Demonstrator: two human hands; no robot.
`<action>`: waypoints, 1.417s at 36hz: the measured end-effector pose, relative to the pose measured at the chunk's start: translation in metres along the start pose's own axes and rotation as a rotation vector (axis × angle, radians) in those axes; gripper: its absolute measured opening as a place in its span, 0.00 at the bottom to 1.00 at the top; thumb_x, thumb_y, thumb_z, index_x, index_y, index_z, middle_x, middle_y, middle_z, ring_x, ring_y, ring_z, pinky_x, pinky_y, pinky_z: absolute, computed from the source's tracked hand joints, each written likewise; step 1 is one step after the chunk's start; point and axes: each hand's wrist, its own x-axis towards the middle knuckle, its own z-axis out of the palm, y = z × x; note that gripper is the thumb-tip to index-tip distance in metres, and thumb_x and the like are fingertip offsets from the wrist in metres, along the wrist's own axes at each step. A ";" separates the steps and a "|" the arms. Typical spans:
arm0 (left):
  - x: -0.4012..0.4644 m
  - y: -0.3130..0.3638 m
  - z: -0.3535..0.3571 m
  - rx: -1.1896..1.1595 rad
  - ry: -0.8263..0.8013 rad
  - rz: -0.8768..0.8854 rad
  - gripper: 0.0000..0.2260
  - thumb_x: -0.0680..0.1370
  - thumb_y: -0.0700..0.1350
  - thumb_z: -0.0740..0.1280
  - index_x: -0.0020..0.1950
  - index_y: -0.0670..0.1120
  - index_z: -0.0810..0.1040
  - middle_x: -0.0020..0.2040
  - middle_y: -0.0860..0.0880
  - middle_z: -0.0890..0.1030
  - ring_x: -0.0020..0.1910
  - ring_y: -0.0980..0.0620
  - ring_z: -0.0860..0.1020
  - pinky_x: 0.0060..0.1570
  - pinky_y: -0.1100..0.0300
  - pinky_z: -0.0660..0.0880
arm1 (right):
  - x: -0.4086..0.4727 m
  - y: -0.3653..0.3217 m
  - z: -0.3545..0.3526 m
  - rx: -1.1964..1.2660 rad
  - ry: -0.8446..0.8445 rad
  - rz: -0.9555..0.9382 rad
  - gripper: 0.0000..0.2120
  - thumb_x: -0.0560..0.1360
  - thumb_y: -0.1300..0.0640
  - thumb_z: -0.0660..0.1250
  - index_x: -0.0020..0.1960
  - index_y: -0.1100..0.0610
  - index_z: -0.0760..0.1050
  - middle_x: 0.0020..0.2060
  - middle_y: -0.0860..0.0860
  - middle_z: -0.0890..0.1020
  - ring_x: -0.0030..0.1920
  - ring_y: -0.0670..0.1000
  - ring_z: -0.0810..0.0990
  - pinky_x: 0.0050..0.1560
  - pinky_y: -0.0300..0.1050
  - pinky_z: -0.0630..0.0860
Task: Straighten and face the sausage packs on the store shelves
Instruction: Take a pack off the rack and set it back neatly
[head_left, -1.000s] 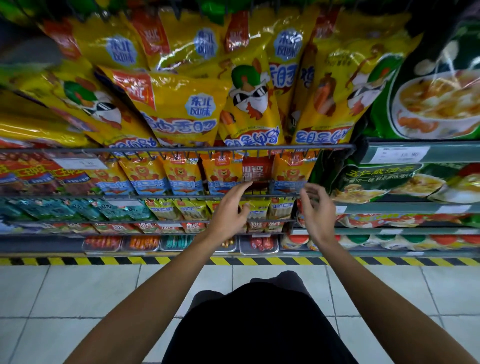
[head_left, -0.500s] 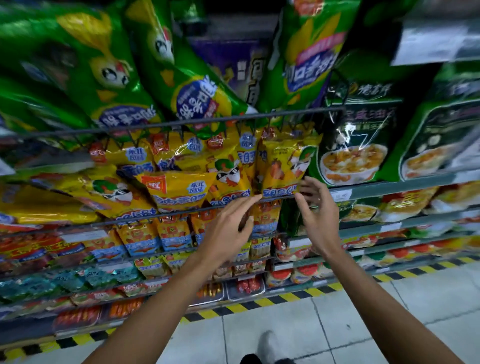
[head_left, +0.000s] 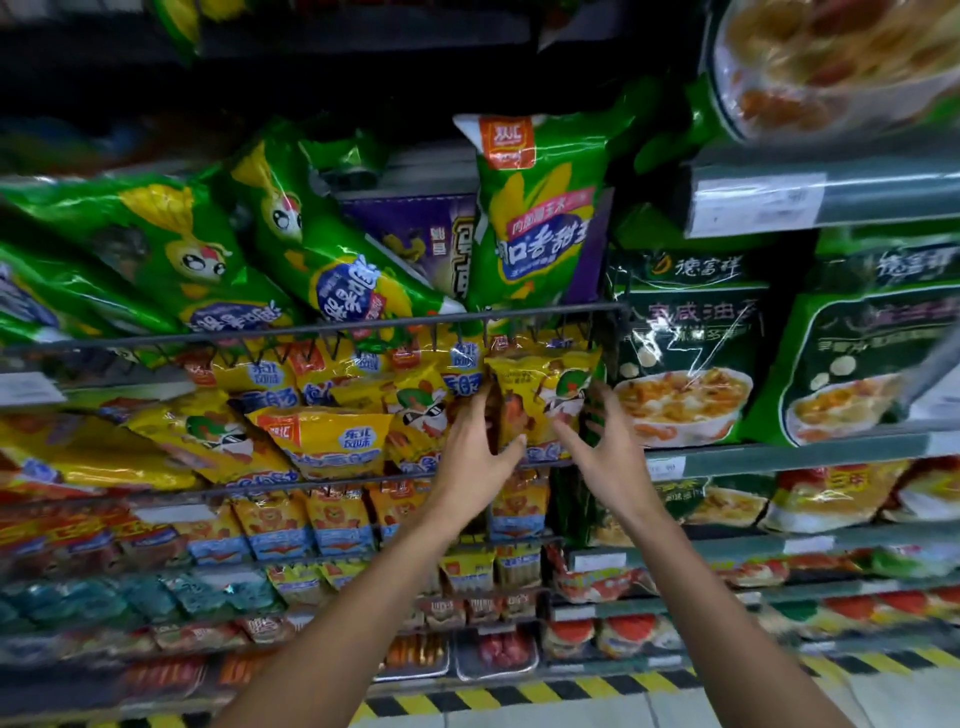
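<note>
Yellow sausage packs fill a wire-fronted shelf (head_left: 363, 480) at mid height. The rightmost yellow pack (head_left: 540, 395) stands upright at the shelf's right end. My left hand (head_left: 475, 457) is at its left edge, fingers spread and thumb touching its lower front. My right hand (head_left: 602, 447) is just right of it, fingers spread and slightly bent, holding nothing. Another yellow pack (head_left: 327, 441) leans tilted to the left. Green corn sausage packs (head_left: 332, 260) lie slanted on the shelf above; one green pack (head_left: 540, 208) stands upright.
Dark green dumpling bags (head_left: 685, 353) stand on the neighbouring shelves to the right. Smaller orange packs (head_left: 332, 519) hang below, with trays of sausages (head_left: 493, 649) at the bottom. A yellow-black striped strip (head_left: 519, 696) marks the floor edge.
My view has tilted upward from the lower shelves to the green packs. Both hands rose from the orange pack row to the rightmost yellow pack.
</note>
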 end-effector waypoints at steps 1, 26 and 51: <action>0.001 0.000 0.001 0.006 0.010 -0.015 0.39 0.81 0.56 0.71 0.85 0.49 0.54 0.83 0.48 0.62 0.80 0.47 0.64 0.73 0.58 0.63 | 0.001 0.001 0.001 -0.014 0.008 -0.010 0.34 0.80 0.47 0.71 0.80 0.53 0.61 0.69 0.45 0.72 0.73 0.51 0.71 0.66 0.43 0.69; 0.007 0.011 -0.016 -0.164 -0.050 0.006 0.19 0.75 0.52 0.78 0.53 0.41 0.75 0.46 0.43 0.80 0.47 0.43 0.79 0.48 0.46 0.76 | -0.015 0.009 0.016 0.198 0.154 0.019 0.22 0.78 0.54 0.74 0.66 0.38 0.71 0.57 0.26 0.77 0.60 0.31 0.76 0.58 0.28 0.74; -0.044 0.012 -0.046 -0.924 0.377 -0.041 0.13 0.59 0.53 0.84 0.40 0.52 0.87 0.42 0.51 0.88 0.45 0.53 0.87 0.47 0.59 0.84 | -0.099 -0.039 0.061 1.153 0.187 0.560 0.35 0.74 0.47 0.70 0.78 0.48 0.65 0.69 0.47 0.79 0.67 0.49 0.80 0.73 0.54 0.71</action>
